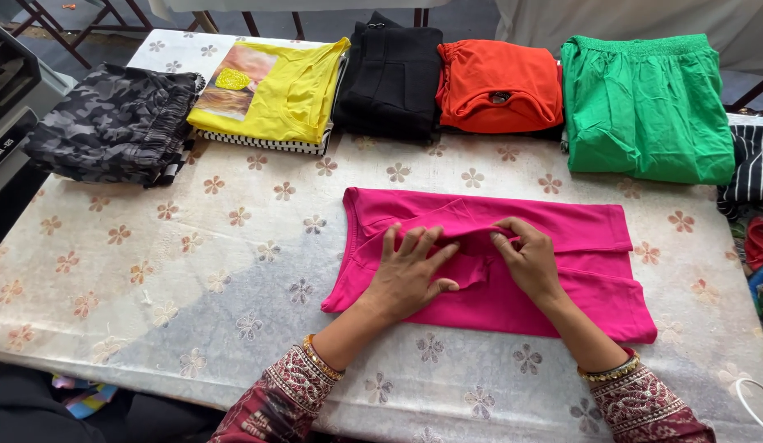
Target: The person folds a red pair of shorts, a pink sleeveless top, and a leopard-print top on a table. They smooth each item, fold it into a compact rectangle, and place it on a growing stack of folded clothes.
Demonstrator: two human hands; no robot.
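Observation:
A bright pink garment [578, 271] lies partly folded on the floral tablecloth [193, 246], near the front middle of the table. My left hand [406, 275] rests flat on its centre, fingers spread and pressing the cloth down. Just to the right, my right hand [529, 258] pinches a raised fold of the pink fabric between thumb and fingers. Both wrists wear bangles and patterned maroon sleeves.
Along the far edge lie folded clothes: a camouflage piece [111, 123], a yellow top [275, 90] over a striped one, a black garment [389, 78], an orange one [500, 86] and a green one [644, 107]. A dark striped cloth [750, 168] hangs at the right edge.

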